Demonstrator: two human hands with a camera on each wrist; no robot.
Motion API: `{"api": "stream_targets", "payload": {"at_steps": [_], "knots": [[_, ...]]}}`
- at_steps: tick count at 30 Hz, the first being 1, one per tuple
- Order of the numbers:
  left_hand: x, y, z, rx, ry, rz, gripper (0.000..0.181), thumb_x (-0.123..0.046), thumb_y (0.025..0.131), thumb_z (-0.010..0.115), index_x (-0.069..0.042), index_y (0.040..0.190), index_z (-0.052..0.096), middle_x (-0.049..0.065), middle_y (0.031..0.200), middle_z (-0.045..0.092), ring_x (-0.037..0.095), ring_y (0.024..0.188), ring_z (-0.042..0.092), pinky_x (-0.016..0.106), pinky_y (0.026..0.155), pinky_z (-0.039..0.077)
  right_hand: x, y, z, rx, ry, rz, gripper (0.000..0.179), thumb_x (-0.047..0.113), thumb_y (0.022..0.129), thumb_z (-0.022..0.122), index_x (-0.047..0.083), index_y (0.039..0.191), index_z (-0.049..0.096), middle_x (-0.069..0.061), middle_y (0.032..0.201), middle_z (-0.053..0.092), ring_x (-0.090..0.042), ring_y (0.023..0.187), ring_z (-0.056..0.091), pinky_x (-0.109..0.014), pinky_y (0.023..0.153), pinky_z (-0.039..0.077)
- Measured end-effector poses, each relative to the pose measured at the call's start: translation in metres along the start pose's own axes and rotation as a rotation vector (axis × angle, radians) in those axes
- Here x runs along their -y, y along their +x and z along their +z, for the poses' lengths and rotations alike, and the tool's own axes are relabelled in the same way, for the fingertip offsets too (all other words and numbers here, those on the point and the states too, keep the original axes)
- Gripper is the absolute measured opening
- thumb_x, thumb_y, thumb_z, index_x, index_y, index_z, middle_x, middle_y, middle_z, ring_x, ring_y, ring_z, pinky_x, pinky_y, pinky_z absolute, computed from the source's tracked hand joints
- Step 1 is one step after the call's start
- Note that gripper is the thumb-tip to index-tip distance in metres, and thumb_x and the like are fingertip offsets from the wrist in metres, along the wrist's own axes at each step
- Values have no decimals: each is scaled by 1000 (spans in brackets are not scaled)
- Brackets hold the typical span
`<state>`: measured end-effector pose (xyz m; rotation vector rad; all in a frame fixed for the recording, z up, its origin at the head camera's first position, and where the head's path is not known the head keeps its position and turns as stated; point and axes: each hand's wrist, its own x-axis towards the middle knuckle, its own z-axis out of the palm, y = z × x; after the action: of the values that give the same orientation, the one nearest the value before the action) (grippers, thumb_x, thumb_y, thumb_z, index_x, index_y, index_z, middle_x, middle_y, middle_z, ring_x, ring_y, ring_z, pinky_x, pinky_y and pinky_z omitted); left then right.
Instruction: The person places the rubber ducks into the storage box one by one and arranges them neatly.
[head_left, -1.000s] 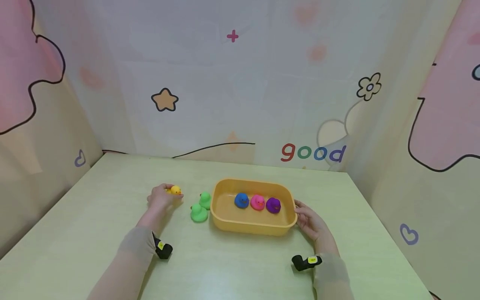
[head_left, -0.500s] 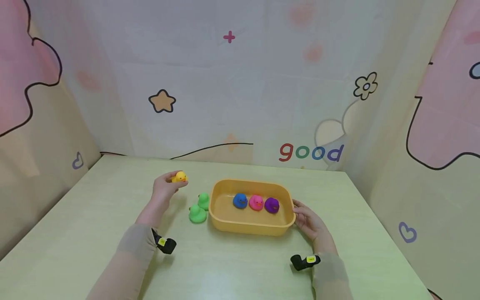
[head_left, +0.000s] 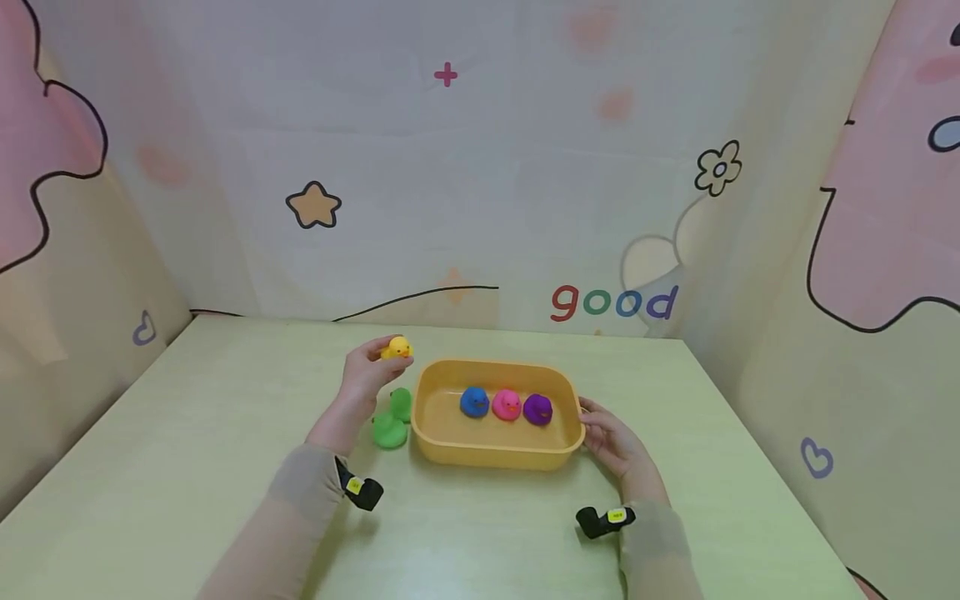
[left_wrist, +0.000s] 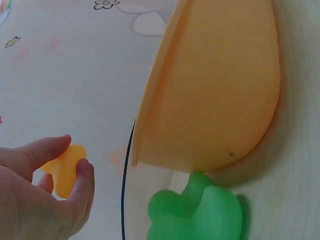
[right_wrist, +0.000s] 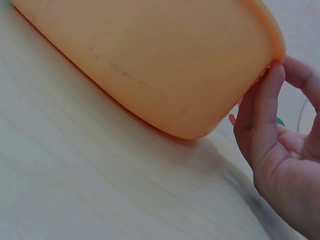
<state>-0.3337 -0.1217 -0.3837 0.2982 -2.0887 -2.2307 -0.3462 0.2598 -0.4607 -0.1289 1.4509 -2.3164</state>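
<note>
My left hand (head_left: 366, 373) holds a yellow rubber duck (head_left: 397, 348) between thumb and fingers, raised above the table just left of the orange tub (head_left: 487, 457). In the left wrist view the same duck (left_wrist: 65, 172) sits between the fingertips, level with the tub's lower left part. Inside the tub are a blue rubber duck (head_left: 474, 402), a pink one (head_left: 507, 405) and a purple one (head_left: 537, 409), in a row. At the tub's right end my right hand (head_left: 611, 437) grips the rim; in the right wrist view its fingers (right_wrist: 267, 107) bend against the outer wall.
Two green rubber ducks, a front one (head_left: 390, 432) and a rear one (head_left: 401, 404), stand on the table (head_left: 480, 533) against the tub's left side, under the left forearm. A printed cloth (head_left: 375, 167) walls the table at the back and both sides.
My left hand has lifted the yellow duck off the table and carried it right, toward the tub's left end. The right hand keeps its place on the rim. The head view has shifted slightly.
</note>
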Motion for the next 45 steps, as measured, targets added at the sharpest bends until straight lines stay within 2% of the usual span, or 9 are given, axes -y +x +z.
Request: {"api": "stream_targets", "payload": {"at_steps": [5, 11, 16, 20, 23, 29, 36, 39, 45], "knots": [[0, -3, 27, 71, 7, 14, 52, 1, 89, 66, 0, 139, 51, 20, 135, 52, 25, 113, 58, 26, 94, 53, 6, -5, 8, 27, 6, -4, 54, -6, 98, 33, -2, 148, 14, -1, 107, 61, -5, 85, 64, -15, 75, 55], [7, -7, 62, 122, 16, 29, 50, 1, 86, 70, -1, 134, 57, 18, 128, 57, 22, 103, 61, 29, 92, 55, 8, -7, 11, 20, 15, 4, 59, -6, 97, 34, -3, 150, 8, -1, 106, 61, -5, 84, 64, -15, 75, 55], [14, -16, 90, 185, 56, 39, 47, -1, 84, 73, -3, 130, 62, 17, 122, 62, 18, 94, 63, 30, 89, 56, 4, 0, 6, 20, 12, -4, 57, -6, 97, 32, -2, 149, 10, -1, 106, 61, -5, 84, 64, -16, 75, 54], [17, -25, 109, 265, 108, 26, 47, -2, 83, 72, -6, 129, 63, 14, 124, 61, 19, 98, 60, 31, 90, 54, 2, 3, 3, 22, -22, -13, 53, -5, 98, 33, -2, 147, 14, 0, 106, 60, -5, 86, 63, -16, 77, 54], [19, -29, 120, 311, 134, 24, 47, -1, 83, 71, -5, 129, 62, 14, 125, 60, 20, 100, 58, 28, 87, 53, 0, 4, 2, 24, -34, -17, 52, -4, 98, 34, -3, 147, 16, 1, 107, 60, -4, 87, 63, -16, 78, 54], [24, -33, 139, 364, 131, 12, 46, 4, 82, 70, 1, 128, 61, 17, 120, 62, 14, 84, 59, 26, 78, 55, 0, 3, 3, 7, -33, -14, 58, -4, 98, 34, -4, 150, 10, 0, 106, 59, -3, 85, 62, -15, 76, 54], [31, -37, 154, 406, 222, -30, 44, 6, 81, 72, -1, 124, 64, 17, 119, 59, 25, 100, 61, 32, 89, 56, 9, -8, 14, 14, -21, 8, 63, -5, 96, 34, -6, 151, 2, 0, 102, 59, -3, 81, 61, -15, 73, 54], [34, -38, 159, 426, 257, -18, 46, 6, 78, 74, -1, 123, 65, 17, 116, 61, 24, 97, 59, 32, 87, 57, 11, -13, 17, 4, -25, 16, 63, -5, 96, 35, -5, 151, 3, 0, 101, 59, -4, 80, 61, -15, 73, 54], [34, -38, 163, 441, 290, -26, 44, 7, 78, 74, -2, 120, 67, 14, 114, 61, 20, 93, 57, 30, 85, 57, 4, -4, 5, -9, -26, 13, 61, -3, 98, 34, -2, 151, 5, 1, 102, 59, -3, 80, 61, -14, 72, 53]]}}
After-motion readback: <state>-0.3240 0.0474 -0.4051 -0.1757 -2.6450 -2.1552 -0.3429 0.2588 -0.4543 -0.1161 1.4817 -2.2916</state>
